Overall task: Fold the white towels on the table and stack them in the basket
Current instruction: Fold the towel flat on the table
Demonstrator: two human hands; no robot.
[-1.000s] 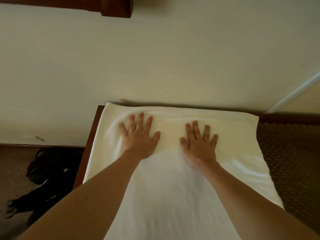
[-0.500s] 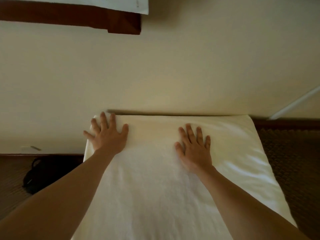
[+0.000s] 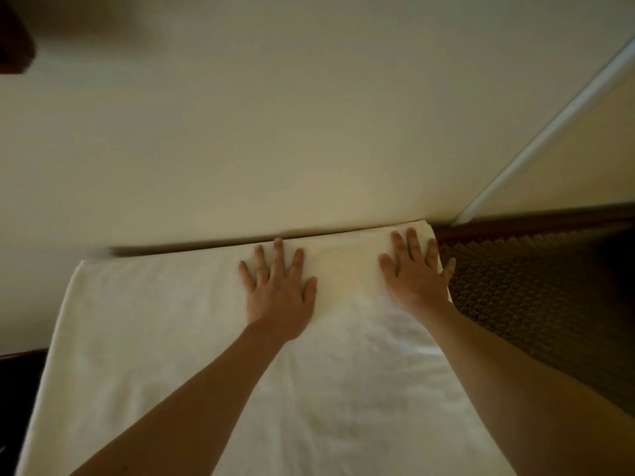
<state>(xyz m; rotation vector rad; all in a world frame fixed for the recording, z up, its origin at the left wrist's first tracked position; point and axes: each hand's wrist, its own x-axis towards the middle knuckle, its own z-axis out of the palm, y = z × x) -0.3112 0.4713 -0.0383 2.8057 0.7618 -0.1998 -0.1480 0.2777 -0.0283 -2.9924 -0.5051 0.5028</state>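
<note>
A white towel (image 3: 154, 338) lies spread flat over the table and covers nearly all of it, its far edge against the wall. My left hand (image 3: 278, 293) presses flat on the towel near the far edge, fingers straight and spread. My right hand (image 3: 415, 273) presses flat on the towel's far right corner, its little finger reaching past the towel's right edge. Neither hand holds anything. No basket is in view.
A cream wall (image 3: 309, 132) rises directly behind the table. Brown patterned carpet (image 3: 532, 297) lies to the right, with a dark baseboard and a white door trim (image 3: 549, 132) above it. Dark floor shows at the lower left.
Both hands have slid to the right across the towel: the left from the far left corner to the middle, the right from the middle to the far right corner. The view has also shifted.
</note>
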